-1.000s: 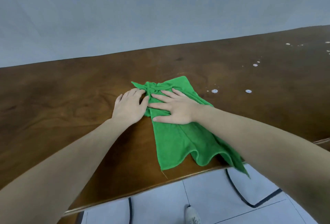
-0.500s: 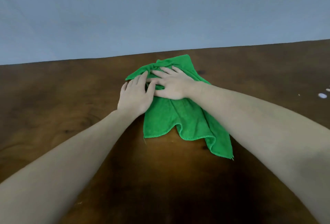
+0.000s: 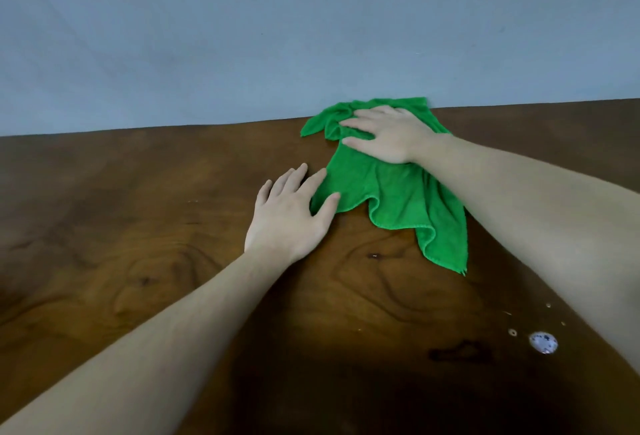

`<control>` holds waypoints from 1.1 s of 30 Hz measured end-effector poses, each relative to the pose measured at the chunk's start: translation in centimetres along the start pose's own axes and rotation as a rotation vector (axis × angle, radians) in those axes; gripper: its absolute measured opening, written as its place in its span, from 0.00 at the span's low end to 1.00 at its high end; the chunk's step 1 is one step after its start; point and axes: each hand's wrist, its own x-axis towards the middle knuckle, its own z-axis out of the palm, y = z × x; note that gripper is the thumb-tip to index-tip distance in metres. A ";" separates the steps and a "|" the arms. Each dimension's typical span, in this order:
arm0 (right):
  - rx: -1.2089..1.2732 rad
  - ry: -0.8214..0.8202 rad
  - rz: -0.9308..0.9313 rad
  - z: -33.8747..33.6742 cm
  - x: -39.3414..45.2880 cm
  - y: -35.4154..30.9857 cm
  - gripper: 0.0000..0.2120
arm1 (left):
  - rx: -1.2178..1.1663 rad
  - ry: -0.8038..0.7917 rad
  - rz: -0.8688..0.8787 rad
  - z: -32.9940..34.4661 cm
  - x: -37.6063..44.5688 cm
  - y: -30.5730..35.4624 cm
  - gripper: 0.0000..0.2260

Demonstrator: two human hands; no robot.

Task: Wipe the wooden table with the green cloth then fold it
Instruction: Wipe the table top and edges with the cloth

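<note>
The green cloth (image 3: pixel 391 192) lies rumpled on the dark wooden table (image 3: pixel 145 233), its far end bunched against the table's back edge. My right hand (image 3: pixel 388 136) presses flat on the cloth's far part, fingers spread and pointing left. My left hand (image 3: pixel 291 216) rests flat on the wood at the cloth's near left corner, with its thumb and forefinger touching the cloth's edge. A loose corner of the cloth trails toward me on the right.
A plain grey-blue wall (image 3: pixel 277 36) rises directly behind the table's far edge. A white speckled spot (image 3: pixel 543 342) and a few small droplets sit on the wood at the lower right. A dark stain (image 3: pixel 460 353) lies near them.
The cloth has been pushed away from me to the table's far edge and to the right. My left hand has slipped off the cloth's top and now lies at its near left corner.
</note>
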 end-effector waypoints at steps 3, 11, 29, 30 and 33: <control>-0.074 0.117 0.061 0.5 -0.3 0.0 0.29 | 0.037 -0.008 0.002 -0.1 0.0 0.0 0.28; -0.078 -0.048 -0.225 0.5 2.4 -3.8 0.27 | 0.048 -0.010 -0.014 0.1 0.1 0.0 0.28; -0.040 -0.079 0.196 1.4 -11.6 2.0 0.32 | 0.032 -0.013 0.000 -0.7 -0.7 0.7 0.24; -0.037 -0.077 0.180 1.7 -12.9 0.9 0.33 | 0.034 -0.012 0.017 -0.7 -0.9 0.7 0.23; -0.021 -0.080 0.129 2.3 -17.3 -3.0 0.37 | 0.050 -0.061 0.052 -1.1 -2.3 0.6 0.21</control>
